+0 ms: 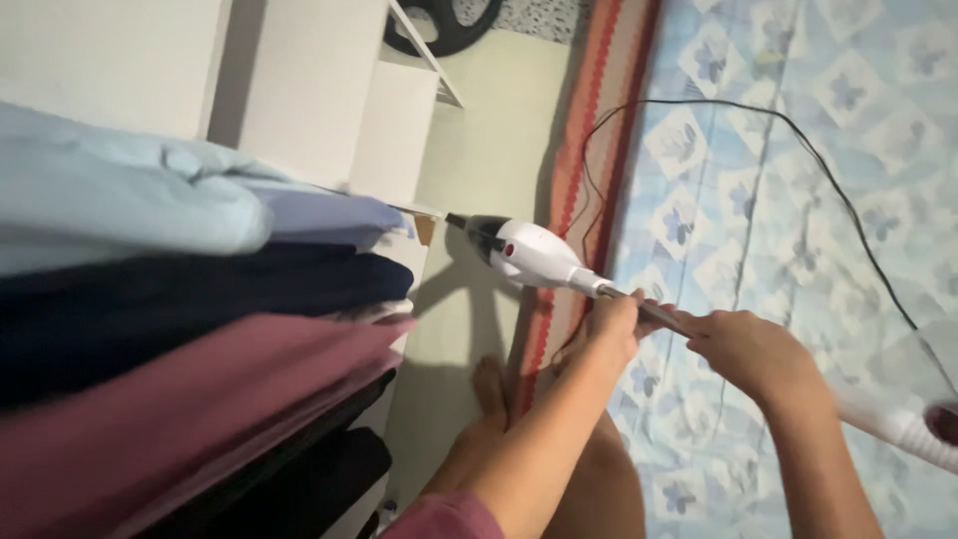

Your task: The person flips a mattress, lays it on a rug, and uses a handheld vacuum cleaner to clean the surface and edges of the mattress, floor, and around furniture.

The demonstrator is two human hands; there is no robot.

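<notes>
Both my hands grip the thin metal tube of a white stick vacuum cleaner. My left hand [611, 324] holds the tube near its front end. My right hand [750, 354] holds it just behind, almost touching the left. The vacuum's white front part [529, 252] with a dark nozzle tip points left, towards the white shelf unit [394, 130], above the pale floor [489, 150]. The vacuum's white rear body [903, 427] shows at the lower right edge. Its black cord [798, 135] loops over the blue flowered bed sheet [848, 80].
A stack of folded clothes fills the left: light blue [130, 200], navy [180, 299], maroon [180, 409], black below. A red and orange striped mat [589, 120] runs along the bed's edge. My bare foot [489, 384] rests on the floor. A black round fan base [439, 25] stands at the top.
</notes>
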